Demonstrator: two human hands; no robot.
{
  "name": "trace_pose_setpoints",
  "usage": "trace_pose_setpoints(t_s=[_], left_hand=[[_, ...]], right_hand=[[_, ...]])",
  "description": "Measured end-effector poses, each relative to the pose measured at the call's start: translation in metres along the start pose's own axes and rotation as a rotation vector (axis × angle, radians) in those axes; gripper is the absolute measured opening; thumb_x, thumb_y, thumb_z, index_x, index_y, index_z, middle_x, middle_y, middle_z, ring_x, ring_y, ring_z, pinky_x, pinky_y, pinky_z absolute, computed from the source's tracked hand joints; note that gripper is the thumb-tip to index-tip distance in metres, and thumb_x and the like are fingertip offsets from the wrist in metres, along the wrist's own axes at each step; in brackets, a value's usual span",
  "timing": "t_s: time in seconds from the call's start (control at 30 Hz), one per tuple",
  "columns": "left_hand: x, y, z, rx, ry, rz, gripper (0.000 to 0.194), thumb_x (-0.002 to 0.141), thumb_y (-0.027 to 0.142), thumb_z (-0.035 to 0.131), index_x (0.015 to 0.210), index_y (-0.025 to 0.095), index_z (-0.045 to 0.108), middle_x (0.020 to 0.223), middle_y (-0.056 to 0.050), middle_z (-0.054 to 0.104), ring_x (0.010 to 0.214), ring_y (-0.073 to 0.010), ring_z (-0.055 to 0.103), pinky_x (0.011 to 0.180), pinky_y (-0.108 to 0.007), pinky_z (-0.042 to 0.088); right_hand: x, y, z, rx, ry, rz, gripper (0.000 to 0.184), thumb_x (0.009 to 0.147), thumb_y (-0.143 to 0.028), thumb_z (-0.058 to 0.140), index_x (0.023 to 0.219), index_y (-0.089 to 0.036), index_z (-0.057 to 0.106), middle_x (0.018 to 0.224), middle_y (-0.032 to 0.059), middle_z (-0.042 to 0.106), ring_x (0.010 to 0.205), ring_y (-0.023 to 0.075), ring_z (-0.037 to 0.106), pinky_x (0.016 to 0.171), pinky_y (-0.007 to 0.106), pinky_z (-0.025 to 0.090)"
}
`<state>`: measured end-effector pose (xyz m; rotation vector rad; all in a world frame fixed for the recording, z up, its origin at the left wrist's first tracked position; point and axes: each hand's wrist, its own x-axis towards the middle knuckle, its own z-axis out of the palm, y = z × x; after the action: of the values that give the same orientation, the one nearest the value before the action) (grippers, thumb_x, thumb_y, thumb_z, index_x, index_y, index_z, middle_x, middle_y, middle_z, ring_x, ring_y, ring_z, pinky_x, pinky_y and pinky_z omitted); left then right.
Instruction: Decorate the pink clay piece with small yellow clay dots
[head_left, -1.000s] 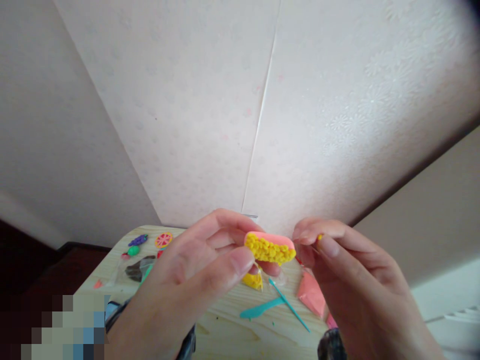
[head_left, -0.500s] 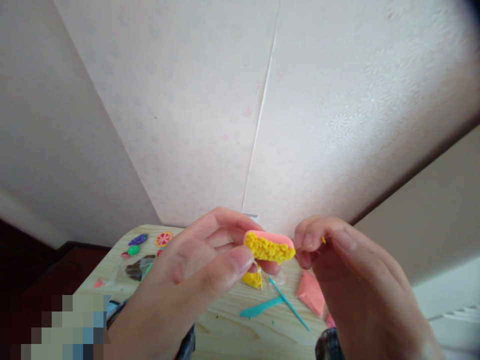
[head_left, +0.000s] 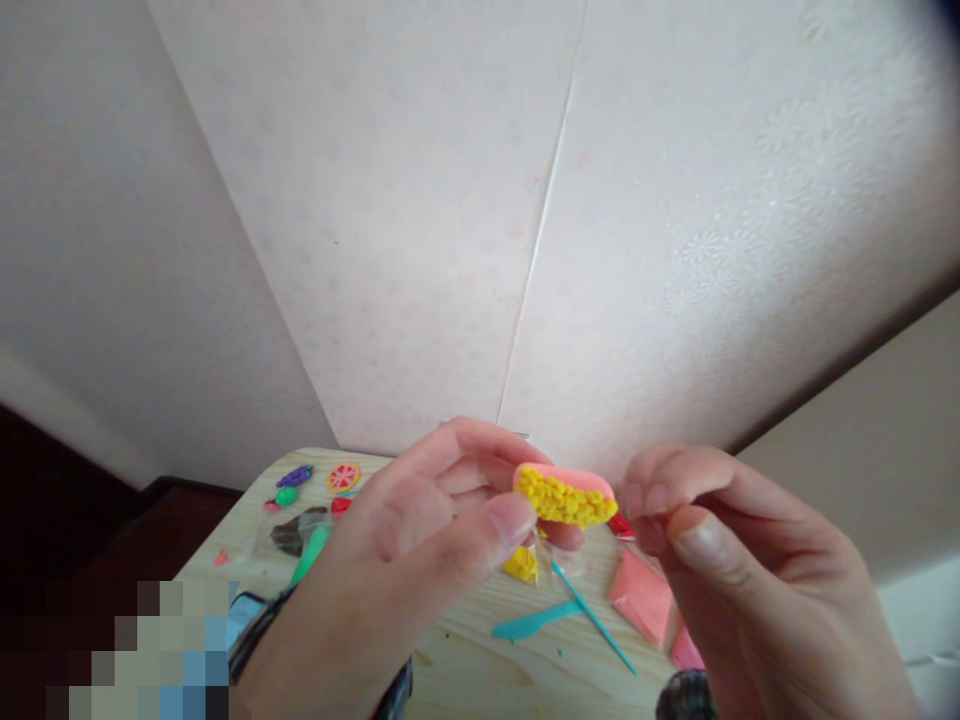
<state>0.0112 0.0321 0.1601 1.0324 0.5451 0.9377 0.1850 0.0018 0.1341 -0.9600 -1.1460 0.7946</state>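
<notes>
head view: the left hand (head_left: 435, 530) clamps the pink-and-yellow clay piece (head_left: 567, 498) by one end above the wooden table (head_left: 465, 675), seemingly to leave its bumpy yellow face uncovered, while the right hand (head_left: 757, 560) bunches thumb and fingertips just beside, though whether they grip anything i cannot tell.

Head-worn view, forward and down.

left fingers (head_left: 480, 437): holding pink-yellow piece (head_left: 566, 502) | right fingers (head_left: 705, 470): bent beside it | pinch unclear
</notes>
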Motion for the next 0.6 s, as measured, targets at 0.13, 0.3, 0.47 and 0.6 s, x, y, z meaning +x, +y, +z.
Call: trace_pose_setpoints(t_s=[0.13,0.3,0.47,0.6], left_hand=[[-0.0008,-0.0002,0.0008,0.038,0.015,0.039,0.011,0.083,0.028,0.069,0.089,0.019,0.067,0.076,0.000,0.069,0.073,-0.0121,0.063,0.069,-0.020,0.049],[-0.0026,0.0006,0.0046,0.119,0.025,0.014,0.006,0.084,0.025,0.068,0.088,0.020,0.066,0.081,0.000,0.073,0.079,-0.0121,0.066,0.071,-0.019,0.049],[-0.0021,-0.0006,0.0044,0.160,0.003,0.003,0.008,0.083,0.026,0.068,0.089,0.022,0.066,0.090,0.000,0.075,0.094,-0.0170,0.068,0.078,-0.023,0.049],[-0.0021,-0.0005,0.0042,0.195,0.013,0.004,0.009,0.083,0.029,0.068,0.089,0.022,0.065,0.091,0.000,0.074,0.095,-0.0170,0.068,0.079,-0.024,0.049]], right_hand=[[-0.0007,-0.0001,0.0008,-0.019,-0.001,-0.068,0.008,0.080,-0.034,0.071,0.074,-0.028,0.073,0.068,0.0000,0.064,0.060,0.0140,0.059,0.051,0.024,0.047],[-0.0029,0.0002,0.0040,0.011,0.050,-0.159,0.029,0.090,-0.036,0.057,0.065,-0.023,0.064,0.061,0.0005,0.052,0.061,0.0143,0.052,0.052,0.026,0.044],[-0.0046,-0.0010,0.0041,-0.023,0.045,-0.179,0.005,0.083,-0.029,0.068,0.079,-0.027,0.070,0.075,-0.0003,0.058,0.070,0.0129,0.055,0.053,0.023,0.043],[-0.0045,-0.0014,0.0043,-0.025,0.014,-0.271,0.010,0.086,-0.027,0.064,0.083,-0.029,0.074,0.080,0.0002,0.061,0.079,0.0134,0.057,0.060,0.022,0.046]])
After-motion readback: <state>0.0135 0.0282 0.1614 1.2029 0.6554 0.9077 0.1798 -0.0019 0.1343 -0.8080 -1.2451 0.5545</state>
